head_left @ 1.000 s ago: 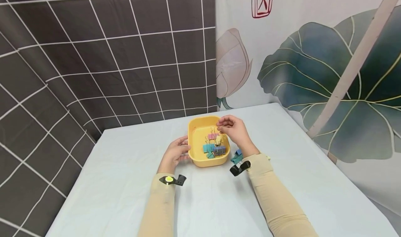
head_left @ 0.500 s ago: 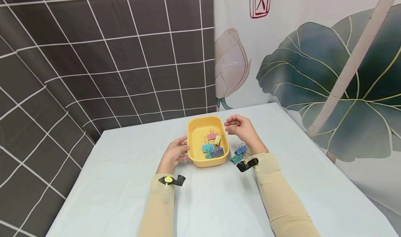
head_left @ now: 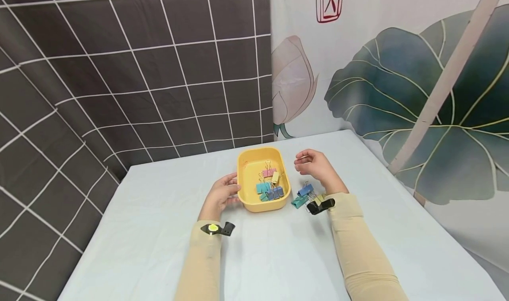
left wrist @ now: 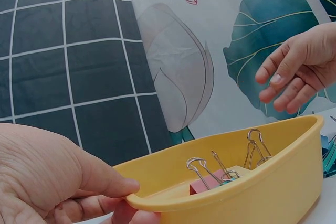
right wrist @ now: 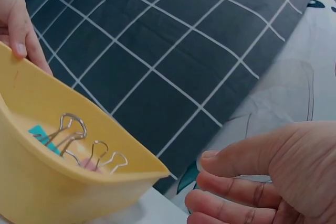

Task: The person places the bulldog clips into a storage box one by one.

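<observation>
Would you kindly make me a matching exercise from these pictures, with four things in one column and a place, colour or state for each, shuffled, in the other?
Column one
1. Tray
2. Pink clip
3. Left hand
4. Right hand

Column two
A. gripping the tray
B. apart from the tray, holding nothing
C. yellow
D. inside the tray

Right pairs: 1-C, 2-D, 3-A, 4-B

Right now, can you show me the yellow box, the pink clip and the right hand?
Yellow box [left wrist: 273,198]: left wrist view, on its outer wall.
Pink clip [head_left: 269,172]: head view, on its pink body.
Right hand [head_left: 314,164]: head view, on the middle.
</observation>
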`<state>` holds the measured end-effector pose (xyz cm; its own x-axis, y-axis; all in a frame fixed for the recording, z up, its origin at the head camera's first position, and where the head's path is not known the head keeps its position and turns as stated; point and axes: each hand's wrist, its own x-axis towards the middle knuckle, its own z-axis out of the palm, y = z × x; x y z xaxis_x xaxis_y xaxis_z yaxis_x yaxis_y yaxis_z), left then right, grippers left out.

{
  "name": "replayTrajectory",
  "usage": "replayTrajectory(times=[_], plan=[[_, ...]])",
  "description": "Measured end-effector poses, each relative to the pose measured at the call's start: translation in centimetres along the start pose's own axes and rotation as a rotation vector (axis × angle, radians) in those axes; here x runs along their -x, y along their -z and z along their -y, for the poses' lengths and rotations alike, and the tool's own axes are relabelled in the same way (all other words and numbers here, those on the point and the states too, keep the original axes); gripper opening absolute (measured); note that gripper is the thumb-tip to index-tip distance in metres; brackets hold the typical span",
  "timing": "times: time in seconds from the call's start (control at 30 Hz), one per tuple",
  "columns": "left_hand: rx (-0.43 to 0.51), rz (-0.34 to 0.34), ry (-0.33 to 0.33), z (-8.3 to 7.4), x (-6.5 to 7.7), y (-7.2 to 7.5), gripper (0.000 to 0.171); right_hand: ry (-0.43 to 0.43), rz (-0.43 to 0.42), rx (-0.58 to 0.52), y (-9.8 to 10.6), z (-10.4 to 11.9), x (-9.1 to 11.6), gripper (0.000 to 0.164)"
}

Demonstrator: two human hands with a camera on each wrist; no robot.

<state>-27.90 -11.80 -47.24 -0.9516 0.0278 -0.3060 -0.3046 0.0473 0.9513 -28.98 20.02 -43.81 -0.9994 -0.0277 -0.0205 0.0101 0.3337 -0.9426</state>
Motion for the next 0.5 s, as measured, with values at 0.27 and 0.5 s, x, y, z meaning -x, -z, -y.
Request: replayTrajectory(times=[0.27, 0.5], plan=[[-0.003, 0.009, -0.006, -0.3, 0.4, 0.1, 0.060, -0.058, -0.003, 0.042, 0.6, -0.4, 0.3, 0.041], [-0.008, 0.006, -0.021, -0.1, 0.4, 0.1, 0.061, -0.135, -0.031, 0.100, 1.4, -0.6, 1.3, 0.040]])
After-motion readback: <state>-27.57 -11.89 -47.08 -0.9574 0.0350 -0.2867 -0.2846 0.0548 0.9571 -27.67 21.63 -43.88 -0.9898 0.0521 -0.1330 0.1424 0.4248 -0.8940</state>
